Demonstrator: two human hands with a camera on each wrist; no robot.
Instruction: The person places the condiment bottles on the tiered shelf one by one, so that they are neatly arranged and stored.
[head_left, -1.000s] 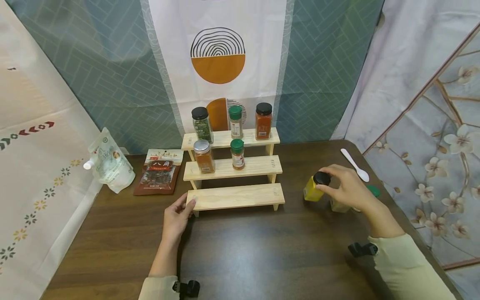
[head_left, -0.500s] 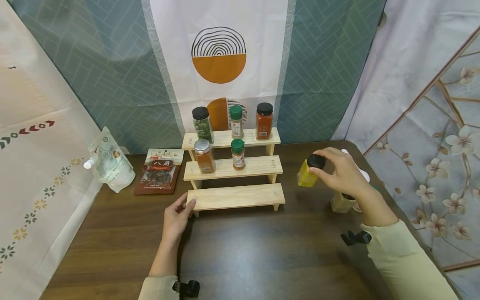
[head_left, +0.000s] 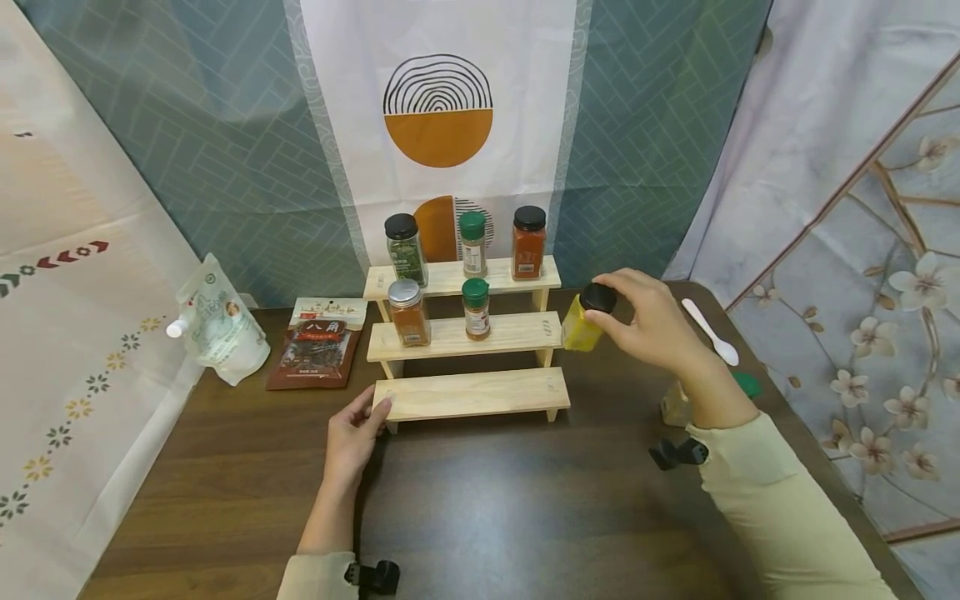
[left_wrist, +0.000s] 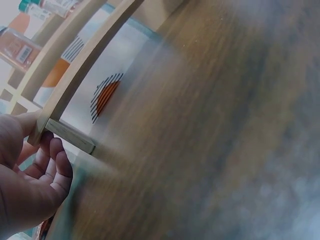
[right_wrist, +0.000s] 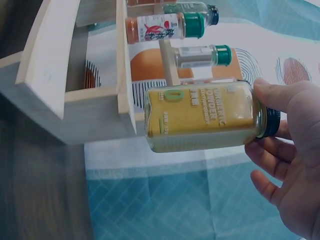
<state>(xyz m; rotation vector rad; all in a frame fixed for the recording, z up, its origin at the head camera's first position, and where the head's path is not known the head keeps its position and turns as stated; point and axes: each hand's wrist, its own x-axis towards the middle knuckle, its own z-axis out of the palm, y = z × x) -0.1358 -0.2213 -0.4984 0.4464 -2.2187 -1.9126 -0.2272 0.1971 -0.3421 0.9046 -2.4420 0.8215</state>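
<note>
My right hand [head_left: 651, 323] holds a jar of turmeric powder [head_left: 581, 331] by its black cap, thumb on one side and fingers on the other. The jar is raised beside the right end of the middle step of a three-tier wooden rack [head_left: 472, 395]. Its yellow label [right_wrist: 205, 112] faces the right wrist camera. At the rack's lowest step, my left hand [head_left: 351, 437] pinches the left end, thumb on top and fingers [left_wrist: 62, 170] underneath. Two shakers, one silver-capped [head_left: 408, 313] and one green-capped [head_left: 476, 309], stand on the middle step.
On the top step stand a jar of green herbs [head_left: 406, 252], a green-capped shaker [head_left: 472, 247] and a red spice jar [head_left: 527, 246]. A spouted pouch [head_left: 225, 329] and a star anise bag [head_left: 317, 343] lie left. Right are a white spoon [head_left: 708, 331] and partly hidden jars [head_left: 675, 406].
My right hand has lifted the turmeric jar and carried it left and away from me, up to the rack's right side. The left hand has stayed on the lowest step.
</note>
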